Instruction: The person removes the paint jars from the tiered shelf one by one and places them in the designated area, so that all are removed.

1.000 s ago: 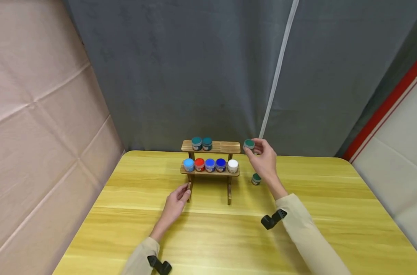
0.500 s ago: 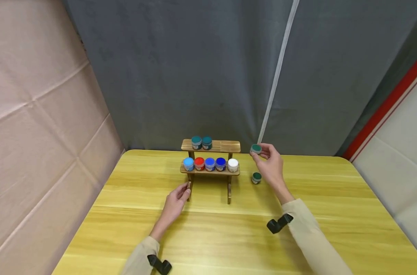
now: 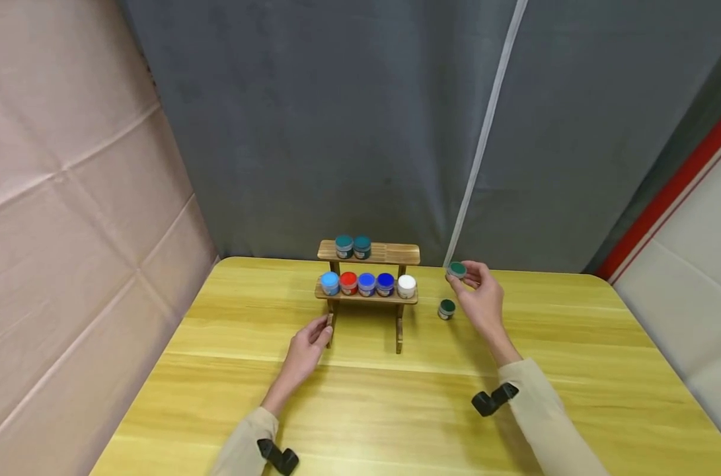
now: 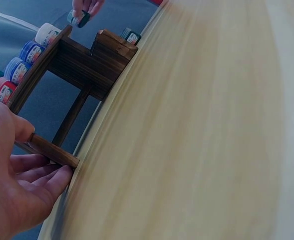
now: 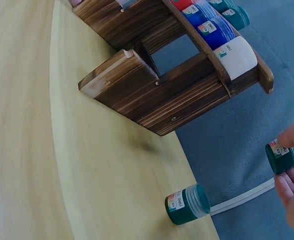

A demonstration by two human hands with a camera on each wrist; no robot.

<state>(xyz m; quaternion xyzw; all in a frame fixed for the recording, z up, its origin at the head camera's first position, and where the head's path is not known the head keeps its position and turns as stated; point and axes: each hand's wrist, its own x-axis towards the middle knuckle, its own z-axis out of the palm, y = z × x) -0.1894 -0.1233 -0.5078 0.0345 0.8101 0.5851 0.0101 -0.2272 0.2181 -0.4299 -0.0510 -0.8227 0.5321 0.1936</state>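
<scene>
A two-tier wooden rack holds two teal-lidded jars on its upper shelf. Along the lower shelf stand a light blue jar, a red one, two blue ones and a white jar. My left hand grips the rack's left foot, thumb on one side and fingers on the other in the left wrist view. Right of the rack, my right hand pinches a green jar above the table. Another green jar stands on the table just left of and below that hand.
The yellow wood-grain table ends at a grey curtain behind the rack. A pale cloth wall rises on the left, and a white panel with a red edge on the right.
My right hand has moved right and down, away from the rack's upper shelf, still pinching the green jar. My left hand keeps its hold on the rack's foot.
</scene>
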